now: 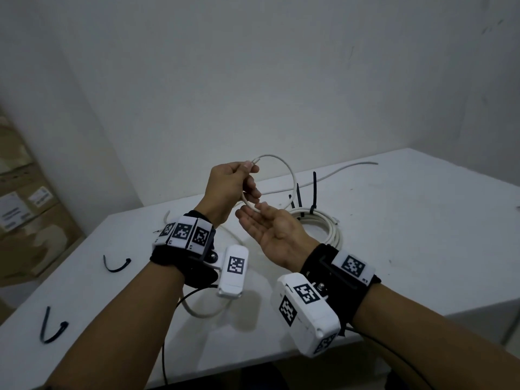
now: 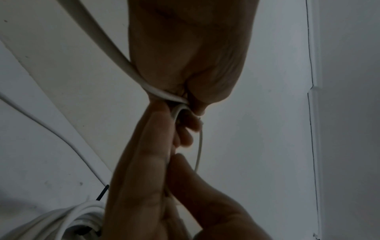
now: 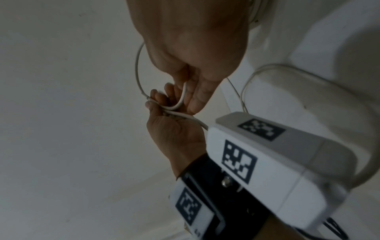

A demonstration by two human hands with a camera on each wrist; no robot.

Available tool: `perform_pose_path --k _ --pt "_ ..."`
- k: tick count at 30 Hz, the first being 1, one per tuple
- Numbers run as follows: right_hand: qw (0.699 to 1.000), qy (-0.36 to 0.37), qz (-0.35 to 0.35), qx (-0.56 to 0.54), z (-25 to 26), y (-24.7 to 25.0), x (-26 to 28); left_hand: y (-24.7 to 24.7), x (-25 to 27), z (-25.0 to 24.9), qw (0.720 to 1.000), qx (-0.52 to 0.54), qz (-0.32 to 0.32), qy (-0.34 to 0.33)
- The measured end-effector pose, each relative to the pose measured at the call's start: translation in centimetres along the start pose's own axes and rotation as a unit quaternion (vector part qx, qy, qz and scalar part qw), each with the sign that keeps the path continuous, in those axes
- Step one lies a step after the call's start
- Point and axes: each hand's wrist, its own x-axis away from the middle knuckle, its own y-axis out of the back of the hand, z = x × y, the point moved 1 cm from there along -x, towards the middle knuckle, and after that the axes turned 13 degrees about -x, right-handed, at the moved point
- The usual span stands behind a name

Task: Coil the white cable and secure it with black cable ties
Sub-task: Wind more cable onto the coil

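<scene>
My left hand [image 1: 247, 175] is raised above the table and grips the white cable [image 1: 287, 167] near its end, so that it forms one round loop in the air. The loop's low end lies across the fingertips of my right hand [image 1: 253, 212], which is palm up just below with nearly straight fingers. In the left wrist view the cable [image 2: 102, 40] runs into the closed left fist. From the loop the cable trails back along the table. A finished white coil [image 1: 323, 229] bound with black ties [image 1: 314, 192] lies behind my right hand.
Two loose black cable ties [image 1: 116, 266] [image 1: 52, 329] lie on the white table [image 1: 394, 263] at the left. More white cable curves under my left wrist. Cardboard boxes [image 1: 22, 206] stand beyond the table's left edge. A wall is close behind.
</scene>
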Motion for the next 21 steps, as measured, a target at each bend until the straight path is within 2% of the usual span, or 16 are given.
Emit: perform_pose_path --k 3,5,7,13,17,21 --pt "0.992 -0.009 -0.006 0.125 -0.9 0.4 0.2 0.1 -0.4 -0.2 0.998 0.048 -0.035 0.001" --pt "0.971 -0.033 -0.006 0.236 -2.2 1.0 0.5 0.3 -0.8 -0.5 0.996 0.081 -0.046 0.012" --pt "0.957 -0.059 0.0 0.284 -3.4 1.5 0.9 0.4 -0.9 -1.1 0.994 0.103 -0.044 0.022" --pt "0.951 -0.174 0.069 0.246 -4.0 2.2 1.0 0.5 -0.5 -2.9 0.987 0.16 -0.028 0.015" --pt "0.936 -0.206 0.124 0.255 -3.3 1.9 0.9 1.1 -0.1 -3.7 0.984 0.176 -0.037 0.006" --pt "0.911 -0.192 0.185 0.314 -2.9 1.8 1.5 2.3 -0.2 -3.7 0.983 0.175 -0.056 0.016"
